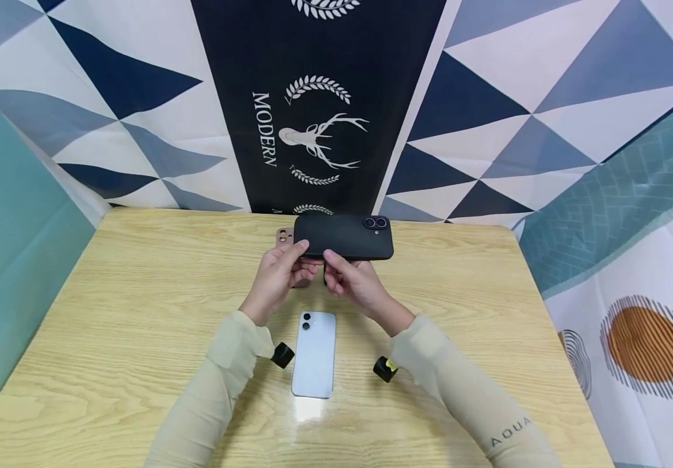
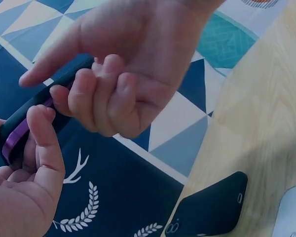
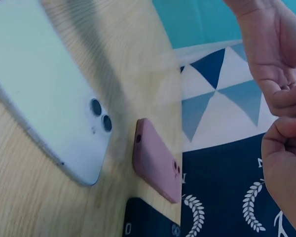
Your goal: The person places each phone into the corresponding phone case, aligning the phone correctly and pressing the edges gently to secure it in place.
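Note:
Both hands hold a phone in a black case (image 1: 342,237) above the far edge of the table, camera side up. In the left wrist view, a purple edge of the phone (image 2: 16,137) shows inside the black rim. My left hand (image 1: 277,276) pinches the near left part, thumb on the back. My right hand (image 1: 356,283) grips the near edge around the middle, thumb on the back and other fingers curled below. In the right wrist view both hands show at the right edge, but the held phone does not.
A white phone (image 1: 314,354) lies back up between the forearms. Partly hidden below the held phone are a pink phone case (image 3: 155,160) and a black phone case (image 2: 212,205); whether they hold phones I cannot tell. A patterned cloth wall (image 1: 166,117) rises behind the wooden table (image 1: 137,312).

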Demonstrator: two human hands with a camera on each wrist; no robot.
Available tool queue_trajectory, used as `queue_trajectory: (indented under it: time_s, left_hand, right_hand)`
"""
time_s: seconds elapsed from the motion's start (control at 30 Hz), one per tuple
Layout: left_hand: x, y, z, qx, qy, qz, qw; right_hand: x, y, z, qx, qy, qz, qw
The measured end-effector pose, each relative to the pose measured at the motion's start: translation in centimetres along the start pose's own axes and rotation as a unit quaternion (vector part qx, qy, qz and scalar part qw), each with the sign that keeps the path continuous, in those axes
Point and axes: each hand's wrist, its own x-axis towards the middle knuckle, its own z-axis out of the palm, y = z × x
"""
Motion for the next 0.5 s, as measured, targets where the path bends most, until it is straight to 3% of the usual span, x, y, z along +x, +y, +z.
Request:
queue_trajectory:
  time_s: [0.13, 0.27, 0.5]
  left_hand:
    - [-0.05, 0.09, 0.01, 0.029, 0.001, -0.001, 0.9996]
    - [-0.01, 0.30, -0.01, 0.057, -0.002, -0.002, 0.9984]
    - [0.04, 0.45, 0.14, 0.050, -0.007, -0.005, 0.9987]
  right_hand:
    - [0.26, -0.04, 0.24, -0.005, -0.008, -0.029, 0.9995]
    - [0.34, -0.06, 0.25, 0.012, 0.000, -0.030, 0.9995]
    - [0.31, -0.33, 0.62, 0.055, 0.038, -0.014, 0.9977]
